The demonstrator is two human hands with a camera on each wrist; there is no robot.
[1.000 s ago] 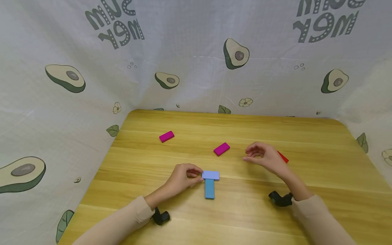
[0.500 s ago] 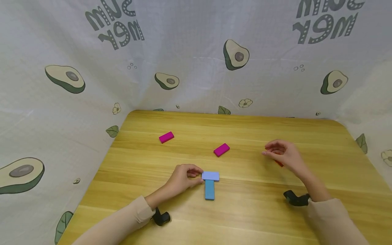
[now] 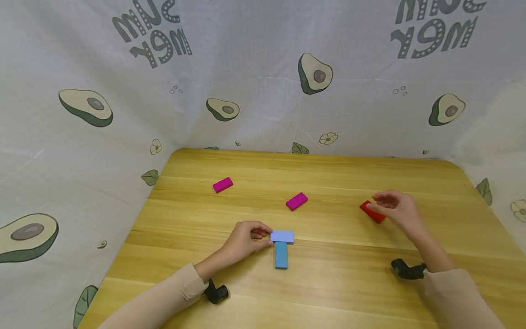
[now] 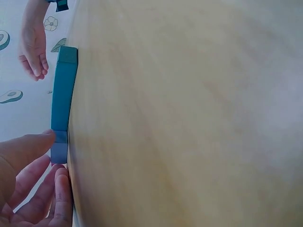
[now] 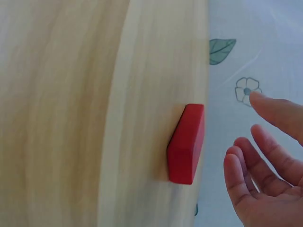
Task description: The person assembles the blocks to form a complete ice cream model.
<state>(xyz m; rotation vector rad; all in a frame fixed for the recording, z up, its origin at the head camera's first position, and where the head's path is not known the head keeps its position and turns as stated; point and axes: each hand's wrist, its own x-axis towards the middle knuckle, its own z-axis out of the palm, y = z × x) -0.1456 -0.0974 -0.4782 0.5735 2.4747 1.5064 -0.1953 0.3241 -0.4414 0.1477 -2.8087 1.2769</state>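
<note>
My left hand [image 3: 245, 241] pinches the left end of a lavender block [image 3: 282, 236], thumb at its near corner and fingertips at the far one. A blue block [image 3: 281, 255] meets the lavender one's near edge, the two making a T. In the left wrist view, the thumb [image 4: 29, 149] lies on one side of the lavender block [image 4: 59, 152]. My right hand [image 3: 396, 211] hovers by a red block [image 3: 371, 212], fingers loosely bent and holding nothing. The right wrist view shows a gap between those fingers [image 5: 279, 163] and the red block [image 5: 186, 144].
Two magenta blocks lie farther back on the wooden table [image 3: 328, 292]: one at the left [image 3: 223, 184], one near the middle [image 3: 297, 201]. Black wrist cameras hang below both sleeves. A white curtain [image 3: 263, 55] printed with avocados stands behind the table.
My right hand has moved right across the table to the red block, which now shows more beside the thumb. The left hand and the T of blocks have stayed put.
</note>
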